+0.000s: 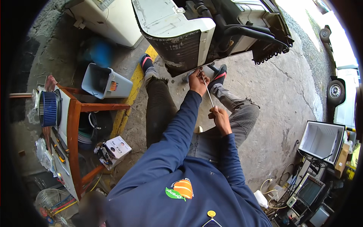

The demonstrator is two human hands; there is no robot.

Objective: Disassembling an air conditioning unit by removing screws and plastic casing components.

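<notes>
My left hand [198, 81] is closed at the lower edge of an air conditioner unit [177, 51], its fingers around the far end of a thin, long metal rod [207, 90]. Farther down that rod, my right hand [220, 118] grips the near end, which its fingers hide. Whether the rod is a screwdriver or another tool I cannot tell. The unit has a worn white casing, a dark finned coil on its near side and black-covered pipes [249, 32]. It stands just beyond my hands, between my feet.
To the left are a grey bin [99, 81], a wooden-framed stand [77, 125] bearing a blue fan wheel [48, 109] and pliers [58, 153], and a white box [118, 146]. An open white container [321, 140] and tangled cables lie right. A parked vehicle [346, 94] stands beyond.
</notes>
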